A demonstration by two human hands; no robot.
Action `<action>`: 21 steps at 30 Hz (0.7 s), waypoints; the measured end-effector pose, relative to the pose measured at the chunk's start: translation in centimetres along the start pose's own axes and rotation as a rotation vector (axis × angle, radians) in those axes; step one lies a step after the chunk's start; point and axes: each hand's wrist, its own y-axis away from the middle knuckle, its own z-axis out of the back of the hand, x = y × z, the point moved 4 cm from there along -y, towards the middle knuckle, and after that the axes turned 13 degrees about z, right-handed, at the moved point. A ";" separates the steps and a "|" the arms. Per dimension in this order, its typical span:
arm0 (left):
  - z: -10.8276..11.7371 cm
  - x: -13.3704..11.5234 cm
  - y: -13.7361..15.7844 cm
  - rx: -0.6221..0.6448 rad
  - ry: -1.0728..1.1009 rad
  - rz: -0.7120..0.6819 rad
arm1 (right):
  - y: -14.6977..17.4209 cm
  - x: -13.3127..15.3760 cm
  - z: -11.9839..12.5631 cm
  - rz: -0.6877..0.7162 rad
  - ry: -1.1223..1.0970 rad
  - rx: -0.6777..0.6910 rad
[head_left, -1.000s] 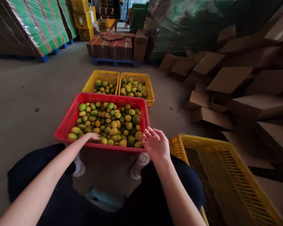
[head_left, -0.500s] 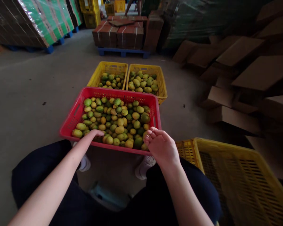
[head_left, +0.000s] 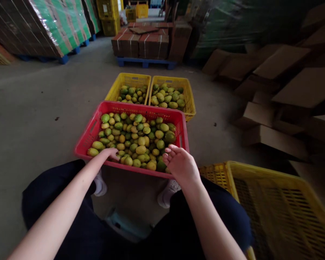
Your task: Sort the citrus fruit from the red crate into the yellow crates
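Observation:
In front of my knees is a red plastic crate (head_left: 132,169) full of oval green and yellow fruits (head_left: 141,150) that look like lemons. My left hand (head_left: 111,154) reaches over its near edge at the left. Its fingers are bent down onto the fruits and partly hidden, and I see no fruit lifted in them. At the near right corner my right hand (head_left: 182,164) hovers with the palm turned inward. Its fingers are loosely stretched and nothing lies in them.
Behind stand two yellow crates (head_left: 190,94) with more fruits. A yellow crate (head_left: 265,169) stands by my right knee. Loose cardboard boxes (head_left: 280,139) are heaped at the right. Strapped cardboard stacks (head_left: 154,46) sit on a blue pallet (head_left: 145,63) farther back.
The whole view has shifted slightly, so the crates appear a little farther right. My left hand has turned a little, and more of its fingers show. My right hand stays near the same corner.

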 end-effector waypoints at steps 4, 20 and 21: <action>-0.7 0.2 0.2 -0.077 -0.088 0.066 | 0.0 -0.5 -0.7 -0.017 0.029 -0.011; 5.7 -14.4 14.6 -0.055 0.015 -0.548 | -1.5 -5.4 -2.2 -0.130 0.093 0.137; 5.6 -14.5 14.5 -0.042 0.087 -0.546 | -1.4 -5.2 -2.5 -0.141 0.071 0.169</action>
